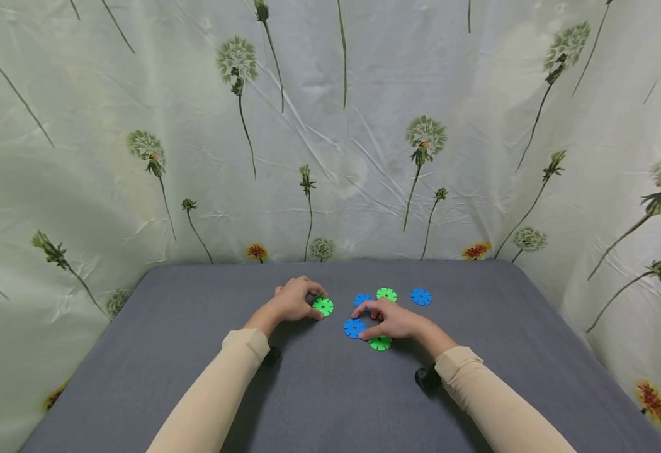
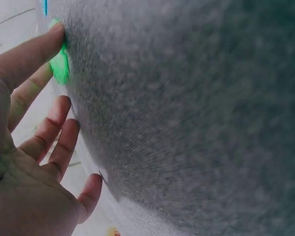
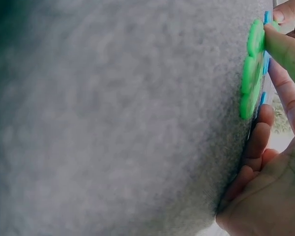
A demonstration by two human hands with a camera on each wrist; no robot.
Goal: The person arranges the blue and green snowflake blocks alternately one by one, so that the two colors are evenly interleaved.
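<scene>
In the head view my left hand [image 1: 293, 301] holds a bright green notched plastic disc [image 1: 323, 307] by its rim, thumb on the near side and index finger on the far side. The left wrist view shows that disc edge-on between thumb and index, the other fingers spread loosely against the grey cloth. To the right, my right hand [image 1: 395, 321] spans a blue notched disc [image 1: 354, 328], with thumb and index fingertip at its opposite edges. A second green disc [image 1: 380, 343] lies under the right thumb, partly covered; it stands foremost in the right wrist view.
Beyond the right hand lie a partly hidden blue disc [image 1: 362, 299], another green disc [image 1: 386, 294] and a blue disc [image 1: 421, 297] farther right. Everything rests on a table with grey cloth [image 1: 330, 402]. A flower-printed curtain [image 1: 353, 138] hangs behind the table's back edge.
</scene>
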